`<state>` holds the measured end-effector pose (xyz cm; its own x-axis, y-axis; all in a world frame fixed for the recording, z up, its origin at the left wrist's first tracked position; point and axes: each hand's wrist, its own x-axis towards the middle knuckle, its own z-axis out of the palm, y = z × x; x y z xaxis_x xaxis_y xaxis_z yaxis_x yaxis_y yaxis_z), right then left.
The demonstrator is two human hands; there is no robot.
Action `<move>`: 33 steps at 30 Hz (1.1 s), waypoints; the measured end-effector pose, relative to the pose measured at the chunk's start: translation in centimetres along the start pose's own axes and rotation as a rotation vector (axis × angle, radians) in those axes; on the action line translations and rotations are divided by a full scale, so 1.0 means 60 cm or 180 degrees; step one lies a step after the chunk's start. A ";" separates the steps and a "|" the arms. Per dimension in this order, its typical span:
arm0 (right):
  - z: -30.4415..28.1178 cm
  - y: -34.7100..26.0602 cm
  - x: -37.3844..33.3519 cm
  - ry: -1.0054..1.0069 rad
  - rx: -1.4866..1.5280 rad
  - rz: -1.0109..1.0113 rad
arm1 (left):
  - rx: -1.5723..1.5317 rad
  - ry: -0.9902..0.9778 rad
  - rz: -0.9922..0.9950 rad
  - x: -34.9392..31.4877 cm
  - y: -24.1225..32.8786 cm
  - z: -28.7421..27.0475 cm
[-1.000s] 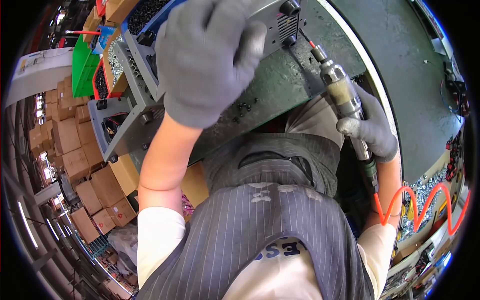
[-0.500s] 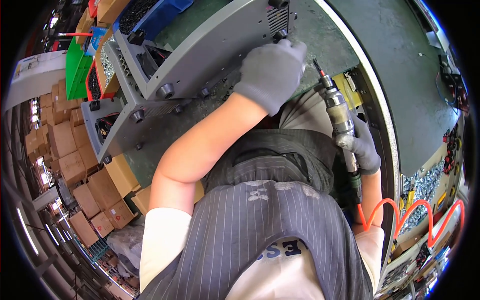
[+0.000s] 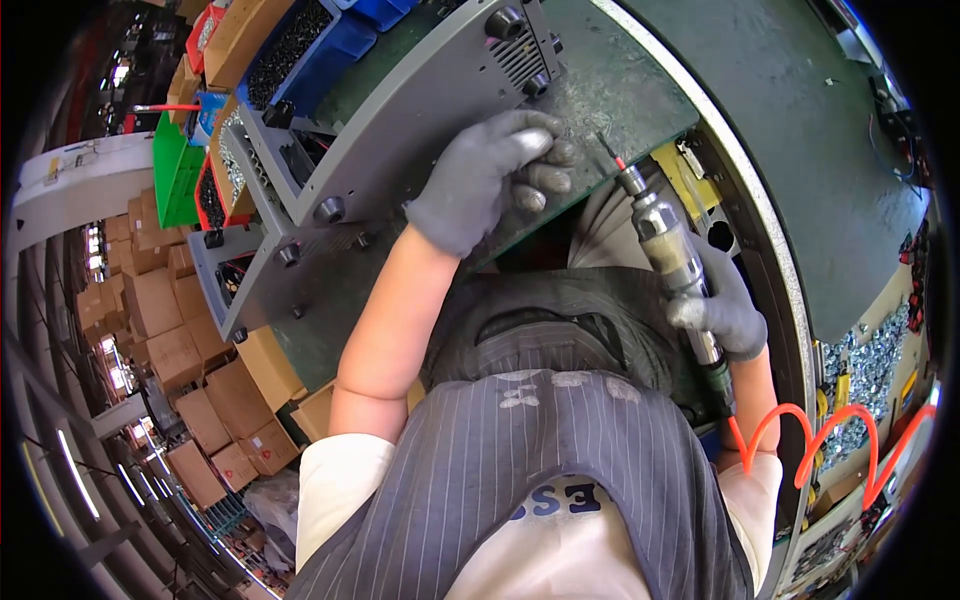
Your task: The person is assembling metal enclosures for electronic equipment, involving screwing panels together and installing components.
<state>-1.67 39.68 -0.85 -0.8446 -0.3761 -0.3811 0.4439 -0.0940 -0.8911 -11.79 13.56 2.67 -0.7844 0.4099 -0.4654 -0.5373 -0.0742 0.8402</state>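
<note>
My right hand (image 3: 732, 305), in a dark grey glove, is wrapped round an air screwdriver (image 3: 668, 240). Its thin bit points up and left, apart from any screw. Just left of the bit, my gloved left hand (image 3: 495, 175) is closed with curled fingers; whatever they hold, if anything, is hidden. That hand is in front of a grey metal housing (image 3: 400, 110) resting on the green bench. Black rubber feet (image 3: 330, 209) and vent slots show on the housing's near face. Another grey housing (image 3: 240, 270) with similar feet stands at its left.
Blue bins (image 3: 290, 50) of dark screws, a red bin (image 3: 210, 195) and a green bin (image 3: 176, 175) stand at the far left. A coiled orange air hose (image 3: 815, 440) trails right from the screwdriver. The white bench edge (image 3: 740, 150) curves along the right. Cardboard boxes (image 3: 240, 400) are stacked at left.
My left hand has come away from the rubber foot at the housing's far right end, moving left and nearer me. The screwdriver has shifted slightly left and nearer, still in my right hand.
</note>
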 end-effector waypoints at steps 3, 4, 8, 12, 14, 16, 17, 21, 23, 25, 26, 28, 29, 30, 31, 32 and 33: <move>0.005 -0.026 -0.009 -0.0518 -0.0025 0.0222 | -0.0689 -0.0047 0.0080 -0.014 -0.016 -0.007; 0.013 -0.026 -0.010 -0.0510 -0.0011 0.0191 | -0.1001 -0.0004 0.0113 -0.018 -0.020 -0.009; 0.026 -0.016 -0.003 -0.0776 0.0096 -0.0139 | -0.1237 -0.0149 0.0164 -0.020 -0.033 -0.025; 0.034 -0.017 0.003 -0.0760 -0.0059 -0.0183 | -0.0763 0.0086 0.0248 -0.030 -0.029 -0.007; 0.035 -0.014 0.004 -0.0752 -0.0033 -0.0312 | -0.0596 0.0130 0.0295 -0.031 -0.024 0.003; 0.036 -0.016 0.004 -0.0740 -0.0056 -0.0323 | -0.0441 0.0203 0.0343 -0.033 -0.019 0.009; 0.036 -0.018 0.003 -0.0727 -0.0077 -0.0328 | -0.0276 0.0256 0.0372 -0.033 -0.016 0.012; 0.024 -0.030 0.006 -0.0791 -0.0460 -0.0211 | 0.0527 0.0328 0.0280 -0.032 -0.001 0.011; 0.015 -0.030 0.007 -0.0918 -0.0525 -0.0094 | 0.0623 0.0235 0.0129 -0.030 0.009 0.002; 0.013 -0.031 0.006 -0.0927 -0.0473 -0.0149 | 0.0723 0.0143 -0.0016 -0.031 0.016 0.001; 0.012 -0.032 0.006 -0.0939 -0.0419 -0.0216 | 0.0681 0.0060 0.0003 -0.031 0.019 0.001; 0.013 -0.038 0.013 -0.0867 -0.0411 -0.0299 | 0.0643 0.0001 0.0022 -0.032 0.022 0.006; 0.012 -0.041 0.017 -0.0786 -0.0405 -0.0387 | 0.0445 -0.0066 -0.0111 -0.035 0.024 0.012; 0.009 -0.044 0.021 -0.0789 -0.0407 -0.0386 | 0.0244 -0.0148 -0.0246 -0.038 0.028 0.019; 0.006 -0.048 0.026 -0.0660 -0.0490 -0.0417 | 0.0242 -0.0142 -0.0242 -0.043 0.034 0.021; 0.003 -0.052 0.031 -0.0535 -0.0573 -0.0450 | 0.0844 -0.0161 -0.0407 -0.051 0.044 0.021; 0.004 -0.056 0.040 -0.0513 -0.0366 -0.0344 | 0.1446 -0.0177 -0.0583 -0.055 0.050 0.018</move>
<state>-5.12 38.87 1.30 -0.8226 -0.5128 -0.2458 0.3085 -0.0394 -0.9504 -10.48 12.95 7.04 -0.6653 0.4279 -0.6118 -0.4657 0.4026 0.7881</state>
